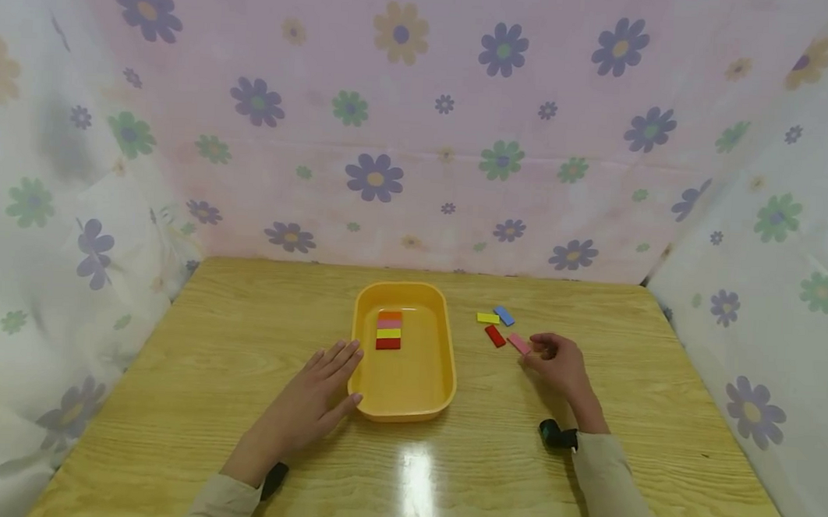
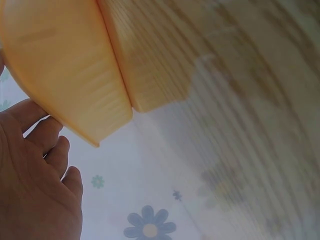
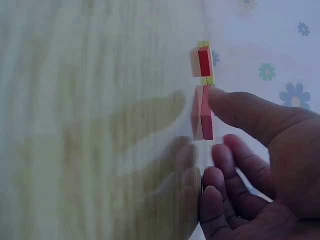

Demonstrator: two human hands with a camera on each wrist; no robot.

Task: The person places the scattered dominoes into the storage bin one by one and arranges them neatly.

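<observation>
My left hand [image 1: 311, 397] lies along the left side of a yellow plastic tray [image 1: 418, 376], its fingers straight and resting at the rim. Inside the tray, orange, pink, yellow and red blocks [image 1: 388, 343] lie side by side in a row. To the right, my right hand [image 1: 559, 364] is low over the table beside a loose pink block [image 1: 518, 343]. In the right wrist view the thumb tip overlaps one end of that pink block [image 3: 206, 117], while the other fingers, loosely bent, stay apart from it.
Beyond the pink block lie a red block [image 1: 495, 336], a yellow block [image 1: 488, 319] and a blue block [image 1: 505, 315] on the wooden table [image 1: 241, 335]. Flower-printed cloth [image 1: 421, 126] hangs behind the table and on both sides.
</observation>
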